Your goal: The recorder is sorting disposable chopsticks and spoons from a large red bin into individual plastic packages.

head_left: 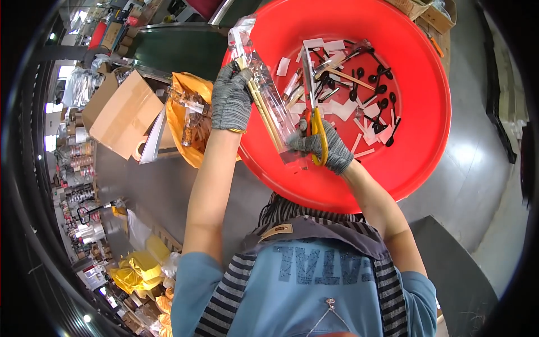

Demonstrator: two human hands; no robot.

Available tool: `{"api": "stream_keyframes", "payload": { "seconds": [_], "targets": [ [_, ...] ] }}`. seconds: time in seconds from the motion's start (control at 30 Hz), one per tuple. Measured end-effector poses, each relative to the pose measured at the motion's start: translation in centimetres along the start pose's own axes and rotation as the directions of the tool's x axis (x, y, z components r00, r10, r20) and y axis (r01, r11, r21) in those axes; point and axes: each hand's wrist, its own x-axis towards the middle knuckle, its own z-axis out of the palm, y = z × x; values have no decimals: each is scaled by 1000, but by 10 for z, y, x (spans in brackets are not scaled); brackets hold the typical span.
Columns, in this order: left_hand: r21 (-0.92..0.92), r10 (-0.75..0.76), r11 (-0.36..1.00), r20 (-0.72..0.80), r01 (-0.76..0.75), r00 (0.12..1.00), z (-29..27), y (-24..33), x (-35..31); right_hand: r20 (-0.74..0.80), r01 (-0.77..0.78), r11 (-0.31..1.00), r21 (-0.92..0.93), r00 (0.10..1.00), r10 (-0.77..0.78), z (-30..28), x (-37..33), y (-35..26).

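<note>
My left hand, in a grey knit glove, is closed around the upper part of a long clear plastic packet. Light wooden chopsticks lie lengthwise in the packet. My right hand, gloved the same way, grips a pair of scissors with yellow-orange handles, blades pointing away from me. Its thumb and fingertips also touch the packet's lower end. Both hands are over a large red tub. Inside it lie several black plastic spoons, white paper pieces and loose sticks.
Left of the tub are an orange sack holding clear packets and an open cardboard box. A dark green conveyor-like surface runs behind them. At the far right corner, an orange-handled tool rests near a box.
</note>
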Motion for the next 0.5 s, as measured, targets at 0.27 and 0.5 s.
{"api": "stream_keyframes", "payload": {
  "seconds": [0.27,0.5],
  "targets": [
    [612,814,514,-126,-601,567,-81,72,-3,-38,-62,997,-41,997,60,-56,-4,53],
    [850,712,-391,38,352,701,-417,69,-16,-312,-155,971,183,927,207,-82,-18,46]
  ]
}}
